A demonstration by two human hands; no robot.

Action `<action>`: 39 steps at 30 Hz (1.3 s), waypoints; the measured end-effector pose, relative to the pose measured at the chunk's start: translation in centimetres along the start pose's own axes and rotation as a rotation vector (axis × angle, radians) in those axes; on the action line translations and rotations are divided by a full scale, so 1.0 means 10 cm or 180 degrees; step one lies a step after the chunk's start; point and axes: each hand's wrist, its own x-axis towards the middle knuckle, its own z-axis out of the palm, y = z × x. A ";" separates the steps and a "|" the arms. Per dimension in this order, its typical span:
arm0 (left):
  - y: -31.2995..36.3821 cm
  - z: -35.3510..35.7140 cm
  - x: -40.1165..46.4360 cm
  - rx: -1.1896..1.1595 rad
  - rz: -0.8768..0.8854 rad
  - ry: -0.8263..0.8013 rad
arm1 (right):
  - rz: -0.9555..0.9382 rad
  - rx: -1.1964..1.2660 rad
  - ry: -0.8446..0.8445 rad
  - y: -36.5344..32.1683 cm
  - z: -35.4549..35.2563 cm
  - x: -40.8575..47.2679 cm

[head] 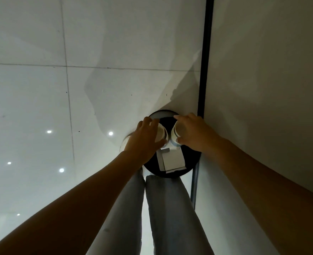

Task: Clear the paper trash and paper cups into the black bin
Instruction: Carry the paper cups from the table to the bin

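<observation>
Black and round, the bin point(189, 159) stands on the tiled floor point(41, 89) at about five o'clock from the middle of the view, tight against the base of the wall point(262, 70) and its dark vertical strip point(206, 52). Inside it, toward the six o'clock side of the opening, lies a flat piece of white paper point(172, 160), folded, with a small grey tab near its upper edge.

Two paper cups are held over the bin's mouth, side by side and close together, both with their open tops facing the camera. The left cup point(162, 134) sits at nine o'clock of the opening; the left hand point(145, 139) comes over it from the nine o'clock side, fingers curled round its rim and wall so that much of it is covered. The right cup point(177, 131) sits at about one o'clock of the paper; the right hand point(195, 132) pinches it, fingers along the far rim and thumb against the lower wall. Both cups are white outside and pale tan inside; whether anything is in them cannot be told.

Both bare forearms reach in from the lower corners. Between them, at six o'clock, are the person's legs in light grey trousers point(166, 208), just short of the bin. The glossy floor at nine o'clock carries small round reflections of lights point(110, 133).
</observation>
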 end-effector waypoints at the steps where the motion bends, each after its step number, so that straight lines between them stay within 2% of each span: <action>1: -0.01 0.05 0.03 0.0004 0.0022 -0.0029 | -0.0037 -0.0068 -0.0057 0.00 0.03 0.05; 6: -0.05 0.26 0.14 0.0005 0.0193 -0.0108 | -0.0101 -0.0195 -0.0259 0.01 0.17 0.20; 10: -0.09 0.24 0.11 0.0095 0.0282 -0.0054 | 0.0018 -0.0117 -0.0116 0.00 0.19 0.14; 18: 0.01 -0.55 -0.73 0.0201 0.0095 0.0201 | -0.0020 -0.0195 0.0186 -0.59 -0.15 -0.70; 24: 0.27 -1.41 -1.87 0.0385 -0.0086 0.0625 | -0.0394 -0.0818 0.0480 -1.59 -0.70 -1.59; 30: 0.28 -2.07 -3.25 0.0230 -0.0609 0.1385 | -0.1213 -0.1719 0.0535 -2.90 -1.10 -2.52; 35: -0.01 -2.24 -4.53 -0.0121 -0.1247 0.1948 | -0.1875 -0.2370 0.0457 -4.00 -0.84 -3.30; 39: -0.44 -2.16 -5.64 -0.0386 -0.1804 0.2326 | -0.2458 -0.2805 0.0306 -4.87 -0.28 -3.95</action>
